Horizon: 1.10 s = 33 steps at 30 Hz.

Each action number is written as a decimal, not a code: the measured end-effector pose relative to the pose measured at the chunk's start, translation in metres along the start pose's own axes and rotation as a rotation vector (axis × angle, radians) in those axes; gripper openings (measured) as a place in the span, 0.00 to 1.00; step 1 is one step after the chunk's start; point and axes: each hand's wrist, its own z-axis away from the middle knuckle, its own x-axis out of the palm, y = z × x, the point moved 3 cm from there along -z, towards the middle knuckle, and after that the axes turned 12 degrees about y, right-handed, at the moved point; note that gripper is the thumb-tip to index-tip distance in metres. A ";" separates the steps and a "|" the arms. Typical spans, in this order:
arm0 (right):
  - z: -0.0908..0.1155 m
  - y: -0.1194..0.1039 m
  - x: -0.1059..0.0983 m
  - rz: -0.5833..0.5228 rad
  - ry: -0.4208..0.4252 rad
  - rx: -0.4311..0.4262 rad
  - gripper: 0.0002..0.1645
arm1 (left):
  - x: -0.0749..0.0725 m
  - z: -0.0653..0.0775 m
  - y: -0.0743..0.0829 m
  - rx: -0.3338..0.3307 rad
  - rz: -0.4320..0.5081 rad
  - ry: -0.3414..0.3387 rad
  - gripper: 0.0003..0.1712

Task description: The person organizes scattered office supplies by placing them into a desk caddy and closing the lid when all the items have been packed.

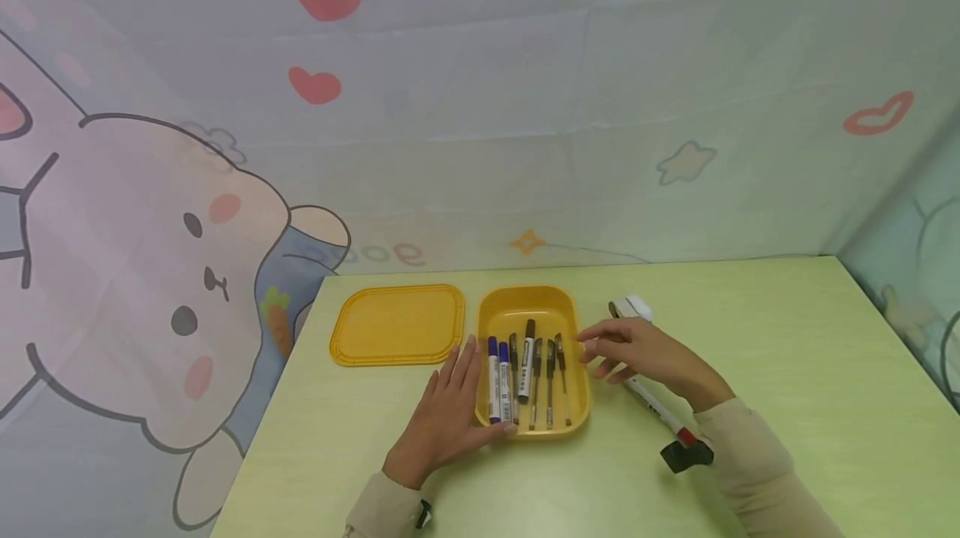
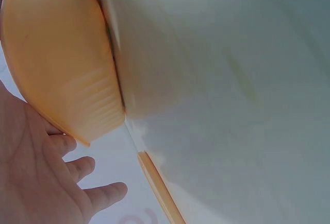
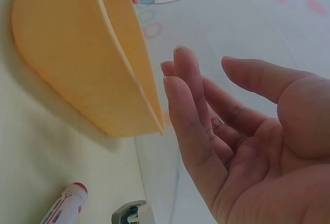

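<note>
A yellow plastic box [image 1: 532,435] holds two blue-capped markers [image 1: 498,380], a black-capped marker [image 1: 526,363] and several clear pens with dark caps [image 1: 551,384]. My left hand [image 1: 447,409] lies along the box's left side, fingers straight and spread, thumb over the near left corner. In the left wrist view its fingers touch the outside of the box [image 2: 62,54] near the rim. Beside the right rim hovers my right hand [image 1: 637,351], fingers loosely bent with nothing between them. The right wrist view shows a gap between its fingertips and the box wall [image 3: 67,54].
A flat yellow lid [image 1: 397,326] lies left of the box on the light green table [image 1: 765,338]. Under and beside my right arm lie a white marker with a red end [image 1: 660,411] and a small white-and-dark object [image 1: 632,306]. A printed cloth [image 1: 480,122] hangs behind the table.
</note>
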 end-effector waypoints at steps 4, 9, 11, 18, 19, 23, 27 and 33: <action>0.006 0.005 -0.006 -0.013 0.010 0.014 0.29 | 0.000 0.001 0.000 0.006 -0.005 0.006 0.69; 0.015 0.011 -0.014 -0.028 0.020 0.022 0.29 | 0.001 0.001 0.000 0.010 -0.007 0.010 0.69; 0.019 0.014 -0.017 -0.031 0.023 0.018 0.29 | 0.001 0.001 0.000 0.010 -0.007 0.009 0.69; 0.031 0.022 -0.027 -0.039 0.051 0.041 0.29 | -0.001 0.000 0.000 0.010 -0.013 0.000 0.69; 0.033 0.023 -0.028 -0.043 0.052 0.040 0.30 | -0.001 0.000 0.000 0.009 -0.012 0.001 0.69; 0.039 0.026 -0.032 -0.047 0.056 0.038 0.31 | 0.000 0.000 -0.001 0.010 -0.011 0.005 0.69; 0.044 0.032 -0.036 -0.051 0.066 0.061 0.32 | 0.001 0.000 -0.001 0.011 -0.017 0.009 0.70; 0.053 0.043 -0.041 -0.045 0.080 0.093 0.35 | 0.001 0.000 -0.001 0.015 -0.016 0.015 0.69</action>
